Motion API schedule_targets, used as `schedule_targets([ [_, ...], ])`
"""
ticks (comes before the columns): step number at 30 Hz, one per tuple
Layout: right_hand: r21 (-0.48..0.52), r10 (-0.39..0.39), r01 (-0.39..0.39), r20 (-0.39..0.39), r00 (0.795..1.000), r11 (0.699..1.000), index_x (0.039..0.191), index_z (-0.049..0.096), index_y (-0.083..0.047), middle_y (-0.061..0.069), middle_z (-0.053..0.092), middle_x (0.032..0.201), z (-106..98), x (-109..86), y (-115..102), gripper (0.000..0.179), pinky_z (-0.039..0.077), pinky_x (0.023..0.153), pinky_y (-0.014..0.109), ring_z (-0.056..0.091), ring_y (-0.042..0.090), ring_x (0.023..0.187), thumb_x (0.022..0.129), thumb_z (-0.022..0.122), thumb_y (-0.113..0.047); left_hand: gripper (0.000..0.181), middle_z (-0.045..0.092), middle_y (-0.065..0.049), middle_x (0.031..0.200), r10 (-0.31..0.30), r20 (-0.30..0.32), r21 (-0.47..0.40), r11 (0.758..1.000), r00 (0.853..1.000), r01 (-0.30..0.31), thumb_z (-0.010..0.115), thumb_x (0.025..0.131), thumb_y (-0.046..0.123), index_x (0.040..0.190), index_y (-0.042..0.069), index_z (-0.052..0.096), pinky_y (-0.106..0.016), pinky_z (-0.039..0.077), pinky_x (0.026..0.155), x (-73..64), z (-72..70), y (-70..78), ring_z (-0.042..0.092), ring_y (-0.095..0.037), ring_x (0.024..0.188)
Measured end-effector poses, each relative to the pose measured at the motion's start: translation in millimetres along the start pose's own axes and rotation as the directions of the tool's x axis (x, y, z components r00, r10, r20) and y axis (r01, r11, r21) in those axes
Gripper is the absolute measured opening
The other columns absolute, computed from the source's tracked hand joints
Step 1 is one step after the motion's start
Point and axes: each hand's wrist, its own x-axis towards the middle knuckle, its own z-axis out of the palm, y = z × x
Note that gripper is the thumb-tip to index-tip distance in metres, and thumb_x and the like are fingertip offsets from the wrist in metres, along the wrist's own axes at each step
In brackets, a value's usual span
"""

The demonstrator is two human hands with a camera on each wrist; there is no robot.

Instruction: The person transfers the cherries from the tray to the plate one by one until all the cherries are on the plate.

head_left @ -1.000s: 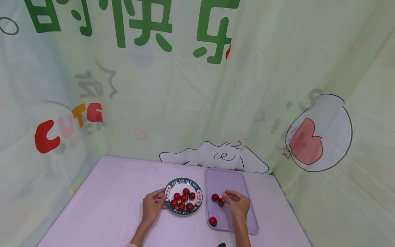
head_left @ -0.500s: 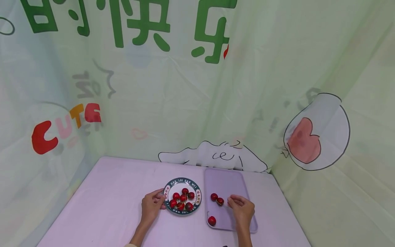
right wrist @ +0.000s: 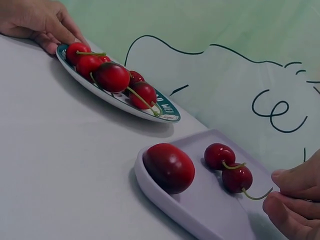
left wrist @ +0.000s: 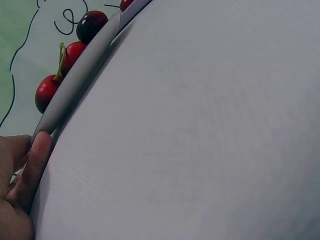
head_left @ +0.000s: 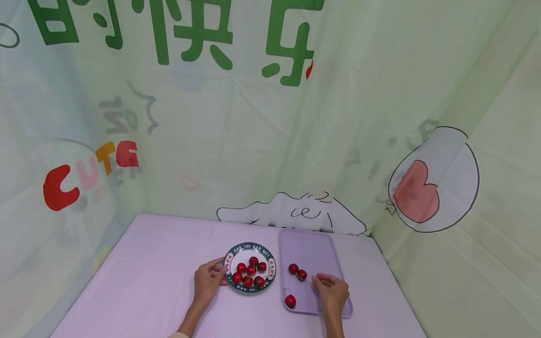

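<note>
My left hand grips the left rim of a round plate with a dark green patterned edge. Several red cherries with green stems lie on it. To the right, a pale purple tray carries two cherries close together, one behind the other, and a third cherry at its near left corner. My right hand is over the tray's right side. In the right wrist view its thumb and finger pinch the end of a cherry's thin stem, while that cherry rests on the tray.
A pale pink cloth-like surface covers the table. Printed curtains hang behind and at both sides. A narrow strip of table separates the plate from the tray.
My right hand has drawn back rightward from the paired cherries, then dipped slightly toward the stem's end. My left hand keeps its grip on the plate. The head view has shifted a little.
</note>
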Motion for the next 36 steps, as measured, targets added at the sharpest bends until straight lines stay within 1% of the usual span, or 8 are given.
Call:
schedule_targets([
  [3,-0.022,0.004,-0.003,0.016,1.0,1.0,0.102,0.08,0.012,0.009,0.081,0.074,1,0.8,5,0.023,0.053,0.058,0.011,0.067,-0.002,0.058,0.086,0.09,-0.002,0.036,0.073,-0.008,0.092,-0.001,-0.001,0.007,1.0,1.0,0.001,0.076,0.103,0.011,0.139,0.005,0.074,-0.015,0.06,0.063,-0.4,0.1,-0.1,0.073,-0.013,0.06],
  [6,-0.033,0.012,-0.011,0.033,0.999,0.999,0.101,0.08,0.011,0.01,0.081,0.075,1,-1.3,5,0.023,0.054,0.058,0.012,0.069,0.001,0.059,0.086,0.09,-0.003,0.036,0.072,-0.008,0.092,0.01,-0.004,0.016,1.0,1.0,-0.01,0.076,0.103,0.011,0.139,0.004,0.074,-0.014,0.06,0.063,-1.7,-0.5,2.7,0.073,-0.011,0.059],
  [11,-0.02,0.015,-0.014,0.049,0.999,1.0,0.1,0.079,0.013,0.009,0.08,0.072,2,-5.0,3,0.023,0.055,0.055,0.015,0.072,0.007,0.058,0.086,0.09,-0.003,0.037,0.072,-0.01,0.093,0.037,-0.007,0.018,0.999,0.999,-0.037,0.076,0.104,0.011,0.139,0.001,0.073,-0.014,0.059,0.063,-4.5,-0.9,8.4,0.072,-0.011,0.06],
  [17,0.0,0.025,-0.025,0.045,0.999,1.0,0.098,0.079,0.014,0.009,0.08,0.072,3,-6.6,6,0.02,0.059,0.055,0.018,0.072,0.008,0.057,0.087,0.088,0.0,0.037,0.072,-0.01,0.093,0.039,-0.005,0.013,0.999,0.999,-0.039,0.076,0.103,0.013,0.138,0.002,0.073,-0.013,0.059,0.063,-4.5,0.1,7.9,0.072,-0.012,0.06],
  [24,0.025,0.018,-0.018,0.012,1.0,1.0,0.095,0.079,0.013,0.01,0.079,0.07,5,-5.5,12,0.015,0.06,0.052,0.021,0.071,0.008,0.054,0.086,0.087,0.003,0.036,0.074,-0.01,0.092,0.04,-0.013,0.026,0.999,0.999,-0.039,0.076,0.103,0.013,0.138,0.002,0.074,-0.013,0.059,0.063,-2.0,1.4,3.7,0.072,-0.011,0.059],
  [31,0.042,0.047,-0.046,-0.002,0.999,0.998,0.097,0.079,0.014,0.007,0.079,0.068,3,-5.6,18,0.016,0.06,0.051,0.022,0.071,0.009,0.054,0.088,0.085,0.003,0.036,0.074,-0.008,0.089,0.009,-0.014,0.025,1.0,1.0,-0.008,0.076,0.103,0.012,0.138,0.004,0.074,-0.014,0.06,0.062,-0.7,1.3,2.0,0.072,-0.012,0.058],
  [36,0.066,0.069,-0.069,-0.004,0.998,0.995,0.098,0.079,0.016,0.003,0.077,0.065,1,-7.4,21,0.016,0.06,0.05,0.023,0.071,0.01,0.052,0.089,0.084,0.003,0.036,0.074,-0.007,0.088,0.005,-0.008,0.027,1.0,1.0,-0.005,0.075,0.104,0.012,0.139,0.004,0.074,-0.014,0.06,0.063,-2.9,0.0,2.8,0.073,-0.014,0.059],
])
